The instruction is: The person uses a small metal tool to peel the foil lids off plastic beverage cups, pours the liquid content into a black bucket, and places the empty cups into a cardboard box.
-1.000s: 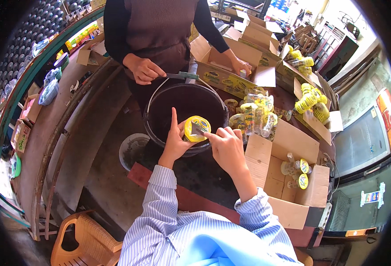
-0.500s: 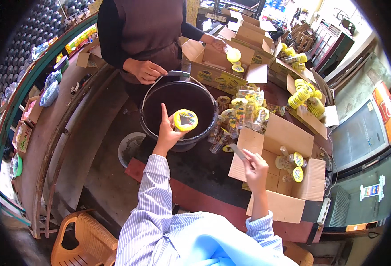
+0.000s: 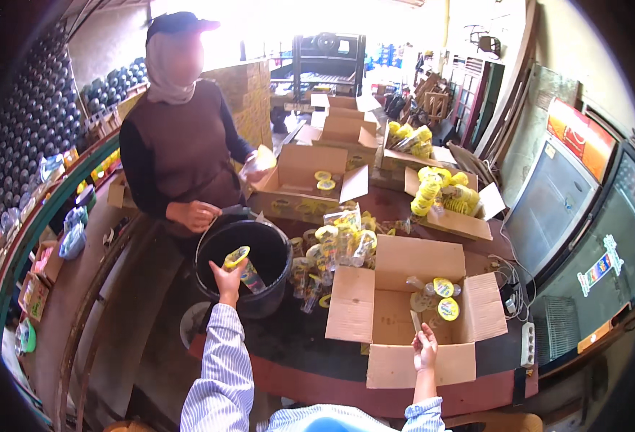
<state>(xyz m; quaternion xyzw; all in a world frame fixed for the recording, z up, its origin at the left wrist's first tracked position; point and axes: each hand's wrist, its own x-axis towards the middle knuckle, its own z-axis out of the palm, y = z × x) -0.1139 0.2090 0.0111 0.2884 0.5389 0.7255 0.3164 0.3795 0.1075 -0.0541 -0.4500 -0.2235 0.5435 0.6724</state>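
My left hand (image 3: pixel 227 279) is closed around a clear plastic cup with a yellow lid (image 3: pixel 238 255). The cup is tilted over the mouth of a black bucket (image 3: pixel 281 288). Between the fingers of my right hand (image 3: pixel 425 348) is a thin, flat blade-like strip (image 3: pixel 416 320), whose exact kind I cannot make out. That hand is over the near edge of an open cardboard box (image 3: pixel 350 306). Inside the box lie several lidded cups (image 3: pixel 447 309). Left of the box, many clear cups with yellow lids (image 3: pixel 346 241) are heaped on the dark table.
Across the bucket a co-worker (image 3: pixel 195 137) has one hand by the bucket's handle and a yellow-lidded cup in the other. More open cartons (image 3: pixel 310 162) line the table's far side, some with stacked yellow-lidded cups (image 3: pixel 443 191). A power strip (image 3: pixel 528 344) and cables lie at right.
The view has tilted upward, showing more of the co-worker. The cup in my left hand has turned from lid-up to tilted. My right hand, with the strip, has shifted over the box's near side.
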